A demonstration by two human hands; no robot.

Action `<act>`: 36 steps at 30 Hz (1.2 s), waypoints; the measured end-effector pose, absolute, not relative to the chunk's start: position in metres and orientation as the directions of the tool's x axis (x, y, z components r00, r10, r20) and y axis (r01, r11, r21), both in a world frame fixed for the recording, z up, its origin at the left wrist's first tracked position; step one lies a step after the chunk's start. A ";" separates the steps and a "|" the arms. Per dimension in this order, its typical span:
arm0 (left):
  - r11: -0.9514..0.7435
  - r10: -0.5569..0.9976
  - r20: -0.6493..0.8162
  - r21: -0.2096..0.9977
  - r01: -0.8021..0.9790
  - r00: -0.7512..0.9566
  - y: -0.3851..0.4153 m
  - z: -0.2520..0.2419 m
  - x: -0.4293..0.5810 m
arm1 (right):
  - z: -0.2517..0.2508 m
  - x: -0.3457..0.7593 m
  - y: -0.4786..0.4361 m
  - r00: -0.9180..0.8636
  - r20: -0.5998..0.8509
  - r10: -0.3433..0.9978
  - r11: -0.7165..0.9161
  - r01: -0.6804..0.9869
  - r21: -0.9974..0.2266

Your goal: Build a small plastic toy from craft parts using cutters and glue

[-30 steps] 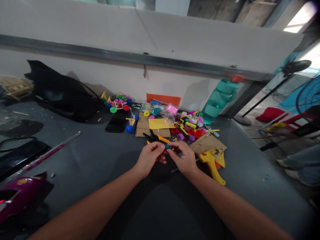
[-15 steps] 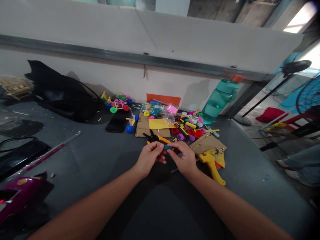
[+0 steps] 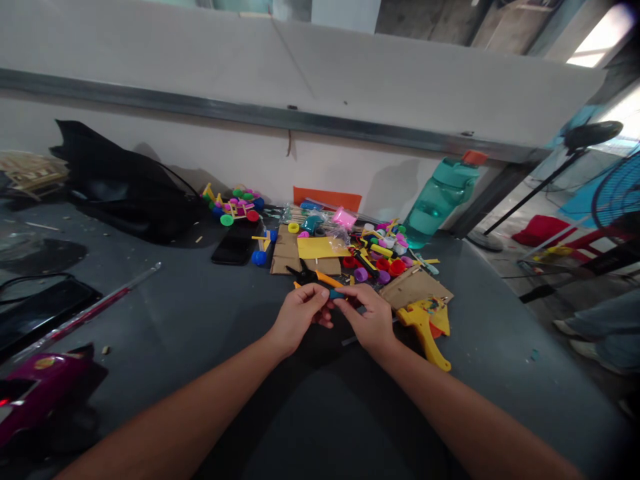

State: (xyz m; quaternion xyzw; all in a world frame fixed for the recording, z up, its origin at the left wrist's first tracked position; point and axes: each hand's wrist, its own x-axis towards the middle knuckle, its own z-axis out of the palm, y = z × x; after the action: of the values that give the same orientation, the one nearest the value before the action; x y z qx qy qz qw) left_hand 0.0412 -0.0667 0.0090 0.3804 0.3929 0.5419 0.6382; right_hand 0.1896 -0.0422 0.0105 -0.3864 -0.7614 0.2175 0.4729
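Note:
A small teal piece (image 3: 335, 293) is pinched between the fingertips of my left hand (image 3: 300, 315) and my right hand (image 3: 369, 316), low over the dark table. Fingers partly hide its shape. Just beyond my left hand lie pliers with orange handles (image 3: 327, 278). A yellow glue gun (image 3: 424, 331) rests to the right of my right hand, beside a piece of cardboard (image 3: 415, 287). Behind the hands, a yellow sheet (image 3: 323, 247) lies on more cardboard (image 3: 286, 250).
Colourful caps and small parts (image 3: 383, 250) lie toward the wall, near a teal bottle (image 3: 437, 200). A black phone (image 3: 234, 245) and black bag (image 3: 130, 187) are back left. A magenta tool (image 3: 45, 387) sits front left. A person's legs (image 3: 607, 330) show at right.

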 end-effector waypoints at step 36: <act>0.112 0.994 -0.113 0.947 -0.302 0.015 -0.067 0.011 0.044 | 0.009 0.190 -0.040 -0.251 0.507 0.825 0.564 0.419 -0.711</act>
State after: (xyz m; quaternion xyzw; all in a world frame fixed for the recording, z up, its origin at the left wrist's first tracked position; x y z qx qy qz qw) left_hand 0.0440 -0.0671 0.0107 0.3877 0.4458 0.5420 0.5977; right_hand 0.1901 -0.0403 0.0090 -0.4098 -0.7587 0.2233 0.4545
